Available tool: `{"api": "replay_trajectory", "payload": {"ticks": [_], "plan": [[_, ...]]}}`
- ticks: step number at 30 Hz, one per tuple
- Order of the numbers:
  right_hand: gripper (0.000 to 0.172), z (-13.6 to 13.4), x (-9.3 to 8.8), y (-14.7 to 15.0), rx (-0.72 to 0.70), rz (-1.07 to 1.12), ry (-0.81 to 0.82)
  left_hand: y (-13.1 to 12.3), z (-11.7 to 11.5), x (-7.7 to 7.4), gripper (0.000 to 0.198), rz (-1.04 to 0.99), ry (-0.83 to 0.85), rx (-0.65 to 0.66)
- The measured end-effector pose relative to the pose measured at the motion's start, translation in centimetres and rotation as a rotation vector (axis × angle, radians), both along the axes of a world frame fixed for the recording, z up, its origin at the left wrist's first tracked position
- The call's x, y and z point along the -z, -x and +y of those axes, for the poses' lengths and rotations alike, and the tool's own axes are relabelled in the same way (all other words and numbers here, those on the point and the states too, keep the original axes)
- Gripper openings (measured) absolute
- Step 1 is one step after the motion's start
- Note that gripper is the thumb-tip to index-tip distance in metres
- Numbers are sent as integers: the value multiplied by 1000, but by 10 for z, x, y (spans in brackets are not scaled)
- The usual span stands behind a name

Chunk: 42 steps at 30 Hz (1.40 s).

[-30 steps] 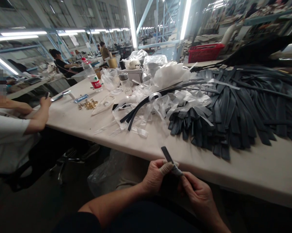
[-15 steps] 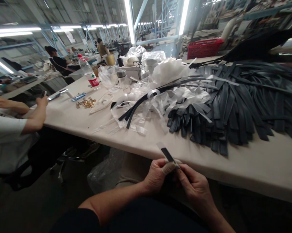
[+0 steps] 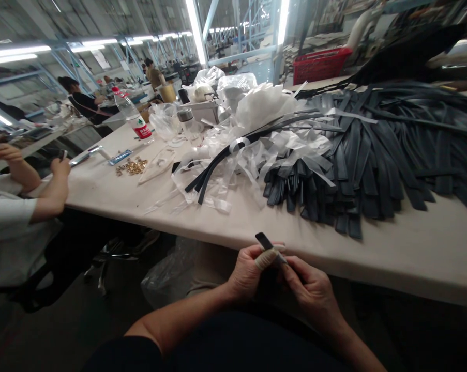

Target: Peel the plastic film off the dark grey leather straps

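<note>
While left fingers (image 3: 252, 252) clamp a dark strip (image 3: 263, 241) (tip poking out beyond them), right fingers (image 3: 294, 281) pinch it lower down.

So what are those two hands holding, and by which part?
A black strap: the left hand pinches it just below its visible tip, the right hand farther down; its other end is hidden.

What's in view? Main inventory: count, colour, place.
table: 1, beige, centre
held strip: 1, black, front centre
strip pile: many, dark grey, right
thin scraps: many, white, mid-table
bottle: 1, clear, table's left
jar: 1, clear, right of bottle
metal pieces: many, mostly gold, near bottle
packet: 1, blue, by metal pieces
basket: 1, red, back right
co-worker: 1, white sleeve, left
left hand: 1, off-white thumb cover, on held strip
right hand: 1, bare, on held strip
</note>
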State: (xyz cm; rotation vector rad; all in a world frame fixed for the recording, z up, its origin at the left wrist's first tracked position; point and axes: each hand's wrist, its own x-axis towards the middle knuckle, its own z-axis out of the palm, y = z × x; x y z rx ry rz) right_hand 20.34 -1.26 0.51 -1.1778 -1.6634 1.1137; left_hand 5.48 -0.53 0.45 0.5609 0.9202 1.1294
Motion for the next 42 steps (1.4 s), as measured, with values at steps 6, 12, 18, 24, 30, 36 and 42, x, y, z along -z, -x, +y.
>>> {"api": "replay_trajectory", "payload": {"ticks": [6,12,18,24,30,36,42], "plan": [[28,1,3,-2,17,29,39,1,6,-6,42,-37,-37,-54],[26,3,0,-5,36,9,-19,-7,-5,-4,44,98,-84,70],[29,6,-10,-6,-94,13,89,-7,7,-15,37,-42,-144,-50],[42,-6,-2,-51,-252,14,254,33,48,-36,25,-165,-95,-381],[50,-11,7,-86,6,15,297,48,55,-45,25,-192,-96,-380],[41,28,-73,-49,-98,35,-51,-6,24,-42,37,51,-297,130],[24,38,-119,-29,-239,-6,-113,-21,26,-43,39,193,-465,288]]}}
